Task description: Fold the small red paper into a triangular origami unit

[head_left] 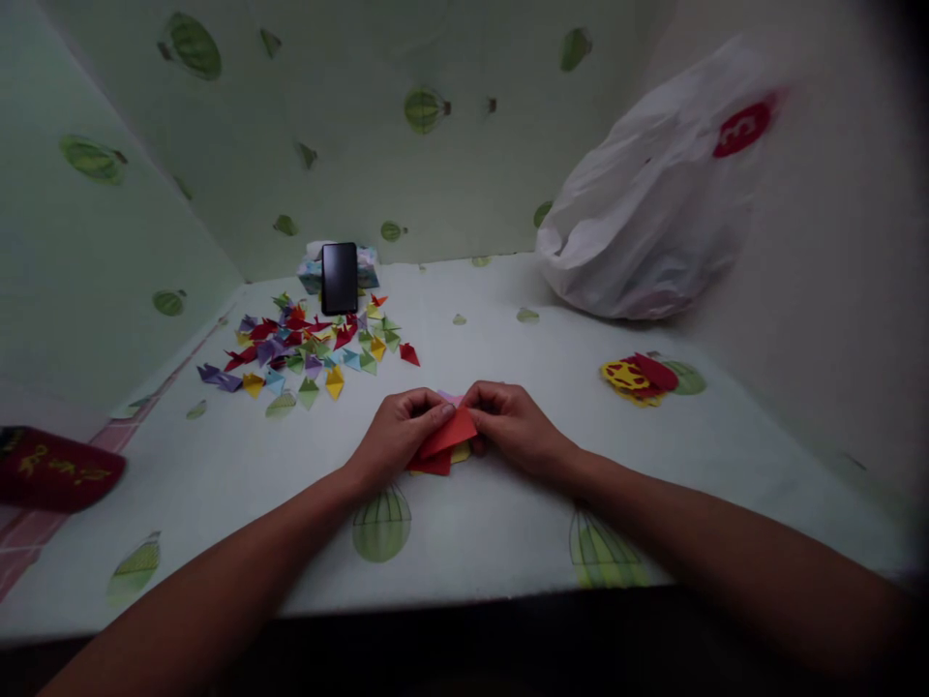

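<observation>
A red-orange sheet of origami paper [451, 433] is pinched between my two hands just above the table. My left hand [399, 426] has its thumb and fingers closed on the paper's left edge. On the right edge, my right hand [515, 424] grips it the same way. A bit of pink paper shows behind the sheet, between the fingertips. Under the hands lie more coloured papers, with a darker red piece [434, 464] and a yellow piece [460, 452] peeking out. My fingers hide most of these.
Many small folded paper pieces [309, 348] lie scattered at the left back. A phone [339, 279] leans on a tissue box [369, 267]. Yellow and red paper cut-outs [639, 378] lie at right, before a white plastic bag [645, 213]. A dark red object [62, 469] sits at far left.
</observation>
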The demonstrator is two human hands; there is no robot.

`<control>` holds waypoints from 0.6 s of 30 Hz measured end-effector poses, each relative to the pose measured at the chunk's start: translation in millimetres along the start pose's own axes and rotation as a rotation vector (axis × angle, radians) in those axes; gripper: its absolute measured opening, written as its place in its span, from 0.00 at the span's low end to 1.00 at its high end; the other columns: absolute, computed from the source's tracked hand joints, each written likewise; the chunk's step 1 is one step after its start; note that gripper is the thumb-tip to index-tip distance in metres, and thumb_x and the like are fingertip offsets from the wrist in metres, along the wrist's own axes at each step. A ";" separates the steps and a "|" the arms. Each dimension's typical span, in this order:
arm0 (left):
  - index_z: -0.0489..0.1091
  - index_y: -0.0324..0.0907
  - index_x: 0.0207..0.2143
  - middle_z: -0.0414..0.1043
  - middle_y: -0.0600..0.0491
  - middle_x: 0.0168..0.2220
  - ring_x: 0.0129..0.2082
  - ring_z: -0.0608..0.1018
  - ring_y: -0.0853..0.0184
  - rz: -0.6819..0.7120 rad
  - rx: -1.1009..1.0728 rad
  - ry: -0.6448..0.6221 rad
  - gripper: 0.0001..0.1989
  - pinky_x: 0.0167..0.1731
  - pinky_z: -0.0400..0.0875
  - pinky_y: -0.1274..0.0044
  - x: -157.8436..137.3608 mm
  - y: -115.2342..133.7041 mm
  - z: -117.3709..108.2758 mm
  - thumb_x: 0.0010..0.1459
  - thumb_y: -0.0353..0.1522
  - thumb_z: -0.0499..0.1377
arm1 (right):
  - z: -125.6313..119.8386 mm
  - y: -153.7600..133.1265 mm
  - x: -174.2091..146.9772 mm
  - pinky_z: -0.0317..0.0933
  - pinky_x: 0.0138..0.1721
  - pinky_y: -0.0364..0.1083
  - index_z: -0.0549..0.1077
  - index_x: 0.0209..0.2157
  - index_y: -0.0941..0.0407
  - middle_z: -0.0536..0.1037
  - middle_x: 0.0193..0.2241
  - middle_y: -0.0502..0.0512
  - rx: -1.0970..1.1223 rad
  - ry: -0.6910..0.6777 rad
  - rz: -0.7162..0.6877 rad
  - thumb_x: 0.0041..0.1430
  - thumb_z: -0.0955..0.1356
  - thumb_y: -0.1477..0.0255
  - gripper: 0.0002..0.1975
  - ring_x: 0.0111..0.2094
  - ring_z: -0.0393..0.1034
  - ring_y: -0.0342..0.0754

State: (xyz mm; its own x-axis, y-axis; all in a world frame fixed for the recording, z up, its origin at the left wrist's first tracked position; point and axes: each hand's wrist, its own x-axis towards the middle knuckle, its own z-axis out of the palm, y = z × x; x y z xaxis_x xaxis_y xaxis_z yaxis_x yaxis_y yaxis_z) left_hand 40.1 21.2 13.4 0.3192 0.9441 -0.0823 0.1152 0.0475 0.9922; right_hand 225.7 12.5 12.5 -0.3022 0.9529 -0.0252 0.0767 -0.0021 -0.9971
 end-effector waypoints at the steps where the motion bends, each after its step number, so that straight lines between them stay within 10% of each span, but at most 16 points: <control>1: 0.75 0.39 0.29 0.71 0.54 0.27 0.26 0.68 0.72 0.011 0.019 0.003 0.13 0.26 0.63 0.79 0.0 0.3 0.5 0.56 0.41 0.65 | 0.1 0.3 0.1 0.55 0.23 0.41 0.70 0.26 0.57 0.70 0.17 0.44 0.011 -0.003 0.006 0.54 0.68 0.72 0.04 0.19 0.64 0.40; 18: 0.74 0.40 0.33 0.73 0.54 0.31 0.31 0.72 0.69 0.096 0.115 0.021 0.13 0.33 0.67 0.77 -0.6 0.6 1.1 0.59 0.41 0.63 | 2.7 5.5 2.9 0.55 0.22 0.41 0.69 0.25 0.56 0.70 0.15 0.44 0.225 -0.013 0.069 0.54 0.71 0.69 0.09 0.17 0.62 0.39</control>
State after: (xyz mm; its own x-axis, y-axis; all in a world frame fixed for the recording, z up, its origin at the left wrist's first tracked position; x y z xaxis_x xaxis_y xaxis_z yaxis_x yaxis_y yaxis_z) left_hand 41.0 20.3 14.0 0.3140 0.9493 0.0161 0.1927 -0.0803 0.9780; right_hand 222.7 14.4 6.8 -0.3161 0.9441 -0.0936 -0.1155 -0.1362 -0.9839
